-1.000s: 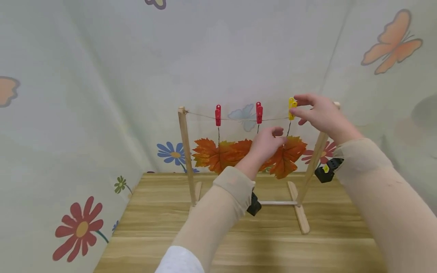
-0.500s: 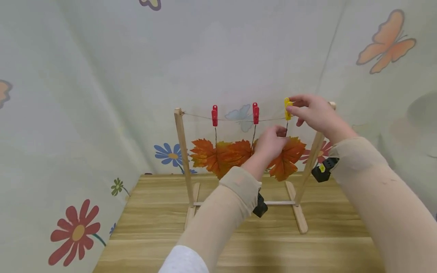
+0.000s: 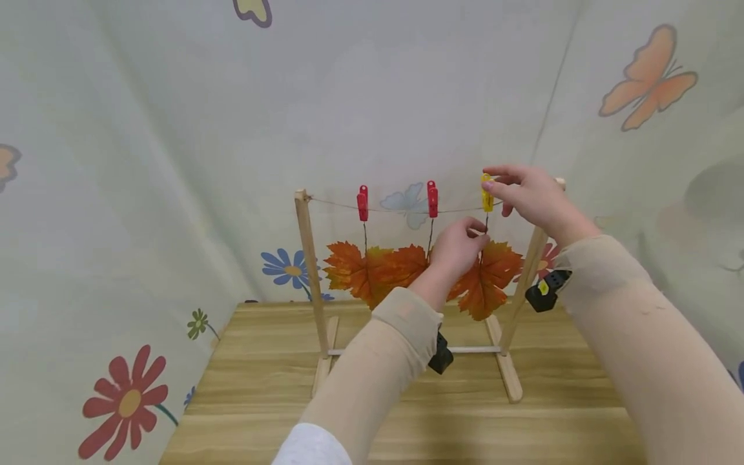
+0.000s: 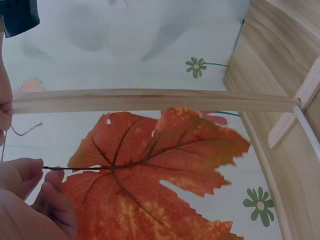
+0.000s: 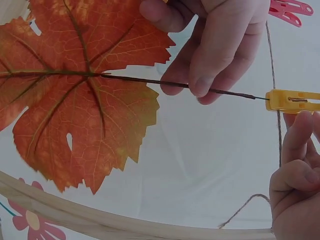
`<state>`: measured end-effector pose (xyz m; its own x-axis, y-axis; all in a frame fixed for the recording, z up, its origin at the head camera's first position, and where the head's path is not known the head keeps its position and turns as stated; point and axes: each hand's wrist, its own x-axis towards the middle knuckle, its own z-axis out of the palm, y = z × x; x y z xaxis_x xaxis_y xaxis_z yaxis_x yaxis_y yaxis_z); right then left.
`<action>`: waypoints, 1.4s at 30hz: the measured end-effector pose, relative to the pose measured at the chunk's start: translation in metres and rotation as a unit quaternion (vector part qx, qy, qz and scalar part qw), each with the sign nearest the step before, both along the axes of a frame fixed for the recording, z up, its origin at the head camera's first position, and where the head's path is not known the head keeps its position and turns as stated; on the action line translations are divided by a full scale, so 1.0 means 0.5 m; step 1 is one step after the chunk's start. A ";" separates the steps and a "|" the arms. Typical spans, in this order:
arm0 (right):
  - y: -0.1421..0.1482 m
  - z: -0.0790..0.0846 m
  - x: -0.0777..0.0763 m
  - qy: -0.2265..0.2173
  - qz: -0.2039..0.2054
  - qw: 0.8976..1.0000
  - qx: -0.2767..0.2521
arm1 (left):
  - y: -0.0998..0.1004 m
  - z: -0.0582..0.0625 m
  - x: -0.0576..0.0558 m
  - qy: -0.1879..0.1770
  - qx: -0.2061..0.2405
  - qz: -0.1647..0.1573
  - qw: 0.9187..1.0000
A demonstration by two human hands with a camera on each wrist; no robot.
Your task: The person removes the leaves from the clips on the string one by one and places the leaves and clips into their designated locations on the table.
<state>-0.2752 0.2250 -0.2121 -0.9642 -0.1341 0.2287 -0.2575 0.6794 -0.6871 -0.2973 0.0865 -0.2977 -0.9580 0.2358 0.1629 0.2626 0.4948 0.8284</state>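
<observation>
My right hand [image 3: 531, 199] holds the yellow clothespin [image 3: 487, 199] at its upper end, thumb and fingers on its handles. The clothespin sits on the thin string [image 3: 336, 204] near the right post. In the right wrist view the wire tip of a leaf's dark stem [image 5: 137, 80] runs into the clothespin's front end. My left hand [image 3: 456, 248] pinches that stem between thumb and fingers, below the clothespin. The orange-red artificial leaf [image 4: 125, 145] hangs down from the stem. In the head view my left hand hides part of the leaves behind it.
Two red clothespins, one left [image 3: 363, 204] and one in the middle [image 3: 433, 201], hold more leaves [image 3: 354, 271] on the string. A wooden frame [image 3: 310, 258] carries the string and stands on the wooden table [image 3: 261, 400]. Behind it hangs a pale cloth backdrop [image 3: 407, 90] with printed flowers and butterflies.
My left hand has moved slightly right, from beside the leaf's stem to pinching it. My right hand stays at the yellow clothespin, its thumb now farther over it. The head view has shifted slightly.
</observation>
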 end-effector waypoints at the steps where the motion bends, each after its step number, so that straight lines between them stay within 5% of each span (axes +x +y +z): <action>1: 0.000 0.001 0.001 0.001 -0.003 1.000 0.004 | 0.001 0.000 -0.001 0.004 0.002 0.001 1.000; 10: 0.003 -0.004 0.000 0.007 -0.008 1.000 0.004 | 0.013 -0.003 0.007 -0.003 0.047 0.005 0.999; 25: -0.002 -0.004 -0.002 0.056 -0.001 0.998 -0.001 | 0.003 0.004 0.006 0.030 0.023 0.015 0.999; 42: 0.007 0.001 0.013 0.103 -0.051 0.993 -0.022 | 0.005 -0.009 0.009 0.025 0.016 0.013 0.999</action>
<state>-0.2689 0.2284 -0.2118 -0.9045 -0.0227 0.4258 -0.3264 0.6793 -0.6572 -0.2925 0.0889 -0.3020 -0.9544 0.2051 0.2171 0.2911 0.4760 0.8299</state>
